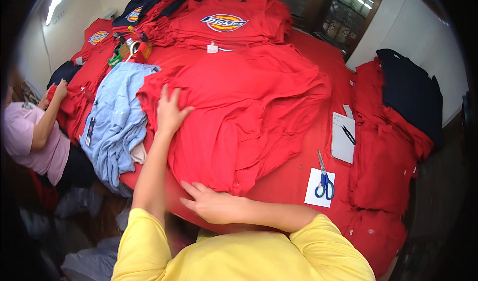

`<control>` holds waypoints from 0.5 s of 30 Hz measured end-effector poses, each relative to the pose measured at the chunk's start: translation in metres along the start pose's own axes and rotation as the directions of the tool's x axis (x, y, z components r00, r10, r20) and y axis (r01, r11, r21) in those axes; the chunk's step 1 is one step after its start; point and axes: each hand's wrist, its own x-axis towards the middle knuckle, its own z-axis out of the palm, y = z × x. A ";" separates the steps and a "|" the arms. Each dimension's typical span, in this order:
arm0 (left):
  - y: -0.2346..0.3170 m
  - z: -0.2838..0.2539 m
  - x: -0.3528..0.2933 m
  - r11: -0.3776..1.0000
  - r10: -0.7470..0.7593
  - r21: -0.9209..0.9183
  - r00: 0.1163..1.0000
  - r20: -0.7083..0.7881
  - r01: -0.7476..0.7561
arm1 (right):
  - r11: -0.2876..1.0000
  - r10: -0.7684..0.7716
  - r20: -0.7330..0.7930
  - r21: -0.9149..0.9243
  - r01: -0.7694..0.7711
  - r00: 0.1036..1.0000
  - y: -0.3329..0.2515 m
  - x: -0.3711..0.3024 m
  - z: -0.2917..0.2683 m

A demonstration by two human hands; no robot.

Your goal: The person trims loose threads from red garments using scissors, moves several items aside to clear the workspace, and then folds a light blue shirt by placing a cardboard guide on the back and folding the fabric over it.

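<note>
The loose red shirts (244,106) lie spread over the middle of the bench (281,196), their nearest folds close to its near edge. The left hand (172,112) is palm down on their left side, its fingers splayed and gripping nothing; the right hand (214,205) is by the nearest folds, at the near edge, its fingers stretched out and released, though whether the tips press the cloth I cannot tell. With neither hand clasping the fabric, a flat push or pull could drag only the top layer, skewing it over those beneath and deepening the creases. A pull toward the near edge could let the folds slip over it, since little of the bench lies between. Leftward, the shirts meet the pale blue garments (117,116), which hang past the left edge; a wide sweep of the left arm could catch these and let their own weight draw them down. Toward the right edge, the blue-handled scissors (325,181) lie on a white card (312,194), and black snips (348,135) on a notepad (341,149); cloth flung that way could cover the blades, and a hand smoothing over them could be pricked or the fabric nicked. The right forearm, angled across the near edge, could also snag the lowest folds.
</note>
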 end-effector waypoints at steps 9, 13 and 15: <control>0.023 -0.004 -0.185 0.246 -0.555 -0.799 0.755 0.348 0.549 | 0.275 0.942 -0.309 0.933 -0.230 -0.128 0.194 -0.196 -0.080; 0.079 -0.022 -0.203 -0.547 -0.180 -0.567 0.575 0.798 0.615 | 0.012 0.984 -0.073 0.938 0.346 0.163 0.309 -0.220 -0.106; 0.074 -0.009 -0.199 -0.714 0.013 -0.344 0.503 0.864 0.610 | -0.109 0.934 -0.045 0.909 0.403 0.353 0.330 -0.189 -0.106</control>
